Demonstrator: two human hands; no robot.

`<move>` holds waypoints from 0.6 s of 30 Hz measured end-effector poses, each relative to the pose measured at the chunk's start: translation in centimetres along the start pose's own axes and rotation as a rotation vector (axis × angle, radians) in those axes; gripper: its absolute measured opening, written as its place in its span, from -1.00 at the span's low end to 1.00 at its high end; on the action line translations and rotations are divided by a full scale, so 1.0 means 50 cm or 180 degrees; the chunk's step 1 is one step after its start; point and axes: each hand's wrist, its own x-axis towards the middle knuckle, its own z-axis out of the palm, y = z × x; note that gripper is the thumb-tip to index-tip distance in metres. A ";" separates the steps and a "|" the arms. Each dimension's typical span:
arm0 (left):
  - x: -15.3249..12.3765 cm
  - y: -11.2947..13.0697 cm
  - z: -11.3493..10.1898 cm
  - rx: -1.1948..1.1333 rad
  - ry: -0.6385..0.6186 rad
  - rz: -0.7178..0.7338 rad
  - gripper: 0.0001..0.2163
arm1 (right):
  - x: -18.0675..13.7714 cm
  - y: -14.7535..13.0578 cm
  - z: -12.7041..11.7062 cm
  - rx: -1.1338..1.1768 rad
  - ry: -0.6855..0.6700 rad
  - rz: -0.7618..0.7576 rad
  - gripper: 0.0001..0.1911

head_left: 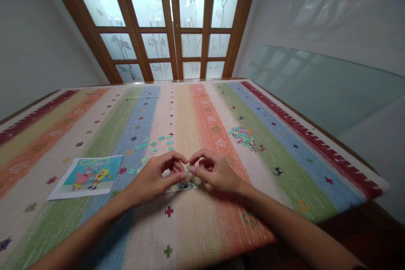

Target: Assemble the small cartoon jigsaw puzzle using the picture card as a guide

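Note:
My left hand (158,177) and my right hand (218,171) meet over the middle of the table, fingertips nearly touching. Between their thumbs and index fingers is a small pale green jigsaw puzzle piece (188,168), pinched from both sides. Just beneath lies a joined strip of puzzle (180,187), mostly covered by my hands. Loose teal pieces (153,144) are scattered beyond my left hand, and a few more lie to its left. A printed picture (90,176) of cartoon characters rests flat at the left.
A heap of mixed puzzle pieces (243,137) sits to the right, past my right hand. The striped tablecloth (202,228) covers the table, whose near edge runs below my arms. Behind it stand wooden glazed doors (174,29), with walls on both sides.

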 end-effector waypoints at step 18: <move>-0.097 -0.107 -0.198 0.2466 0.0247 -0.0051 -0.70 | 0.010 -0.005 -0.066 -0.1104 -0.1344 0.0452 -0.81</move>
